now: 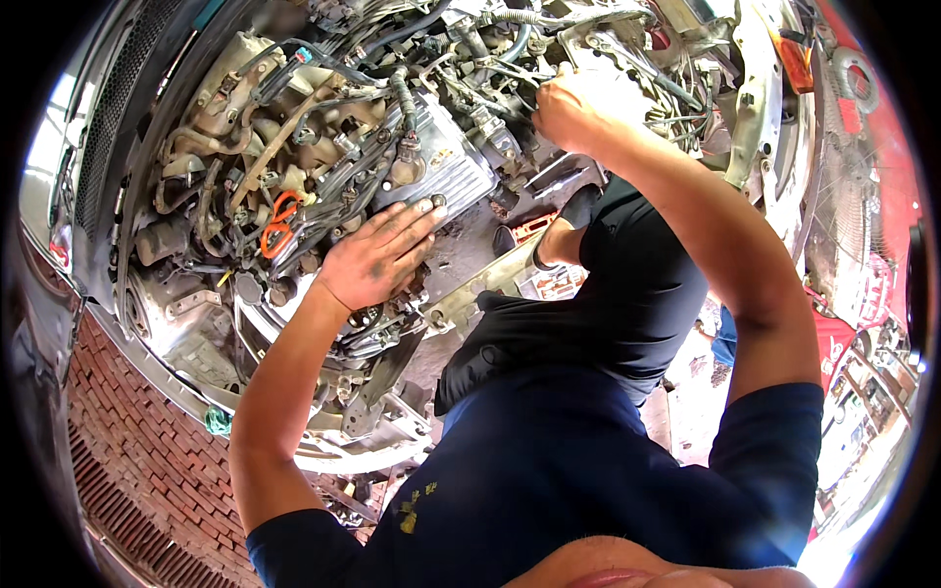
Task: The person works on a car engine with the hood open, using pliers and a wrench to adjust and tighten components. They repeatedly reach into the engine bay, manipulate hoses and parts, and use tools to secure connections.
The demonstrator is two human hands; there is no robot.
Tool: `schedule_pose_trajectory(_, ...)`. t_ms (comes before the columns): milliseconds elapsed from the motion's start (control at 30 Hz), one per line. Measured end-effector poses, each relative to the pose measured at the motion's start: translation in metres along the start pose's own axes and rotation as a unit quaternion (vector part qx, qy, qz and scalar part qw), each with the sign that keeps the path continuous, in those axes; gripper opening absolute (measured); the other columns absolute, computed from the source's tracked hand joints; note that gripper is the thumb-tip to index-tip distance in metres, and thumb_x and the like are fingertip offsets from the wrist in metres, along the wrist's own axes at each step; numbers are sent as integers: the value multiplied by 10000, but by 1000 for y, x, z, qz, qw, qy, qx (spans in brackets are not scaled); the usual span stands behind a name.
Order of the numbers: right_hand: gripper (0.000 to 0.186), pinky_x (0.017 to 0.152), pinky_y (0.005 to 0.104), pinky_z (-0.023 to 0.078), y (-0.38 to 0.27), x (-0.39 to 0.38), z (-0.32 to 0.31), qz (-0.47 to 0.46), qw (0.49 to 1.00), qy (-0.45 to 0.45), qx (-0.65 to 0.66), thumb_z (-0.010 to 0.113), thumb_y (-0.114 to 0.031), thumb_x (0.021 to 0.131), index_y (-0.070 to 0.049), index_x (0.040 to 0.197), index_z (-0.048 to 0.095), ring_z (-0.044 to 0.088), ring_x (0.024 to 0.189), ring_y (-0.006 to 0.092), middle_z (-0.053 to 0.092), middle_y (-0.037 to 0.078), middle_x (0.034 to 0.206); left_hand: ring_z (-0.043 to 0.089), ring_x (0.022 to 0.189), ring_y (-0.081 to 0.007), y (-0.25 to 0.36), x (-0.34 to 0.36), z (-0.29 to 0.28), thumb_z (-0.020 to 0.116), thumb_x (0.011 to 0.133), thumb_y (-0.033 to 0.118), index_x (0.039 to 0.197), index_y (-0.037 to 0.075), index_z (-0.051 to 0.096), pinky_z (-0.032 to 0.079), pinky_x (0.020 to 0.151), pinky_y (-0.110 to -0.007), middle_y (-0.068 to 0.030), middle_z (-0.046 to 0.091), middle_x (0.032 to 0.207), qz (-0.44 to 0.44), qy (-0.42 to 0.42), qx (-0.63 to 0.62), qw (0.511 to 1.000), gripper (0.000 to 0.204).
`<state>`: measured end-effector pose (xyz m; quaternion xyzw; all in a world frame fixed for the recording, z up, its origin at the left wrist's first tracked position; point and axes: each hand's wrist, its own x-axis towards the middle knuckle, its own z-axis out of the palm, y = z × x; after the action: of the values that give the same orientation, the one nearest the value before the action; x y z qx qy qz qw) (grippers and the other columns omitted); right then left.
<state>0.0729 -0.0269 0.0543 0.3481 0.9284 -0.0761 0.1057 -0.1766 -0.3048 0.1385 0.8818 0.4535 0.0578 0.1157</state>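
My left hand, smudged dark with grease, lies flat with its fingers stretched out. Its fingertips rest at the near edge of a ribbed silver engine cover. My right hand is closed at the far side of the engine bay, beside hoses and wires. Whatever its fingers hold, if anything, is hidden by the hand. A corrugated hose and a bundle of dark cables run along the left side of the cover. Left of the cables sits a bright orange looped object.
Metal brackets and pipes fill the left of the bay. A pale body rail bounds it on the right. My leg in black trousers stands inside the bay. Brick paving shows at lower left, a red panel at far right.
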Motion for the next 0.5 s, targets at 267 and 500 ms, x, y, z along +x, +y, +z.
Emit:
schedule_pose_trajectory(267,441,617,476,558,-2,-17,-20,9,999,-18,-32,635,-354,947,44,766,695,629,612,384,649,216,692,497,1433,-289,1,2,-2,736,775,168,1258,75,683,398,1195,-439,-114,516,1556,6,-11,22,1000,495)
schedule_pose_trajectory(500,429,646,473,565,-16,13,-24,-47,992,-103,-58,645,-334,936,49,747,689,654,638,380,652,214,676,494,1436,-292,1,-1,-3,748,756,149,1254,76,683,401,1193,-440,-115,512,1559,-5,-19,6,1000,508)
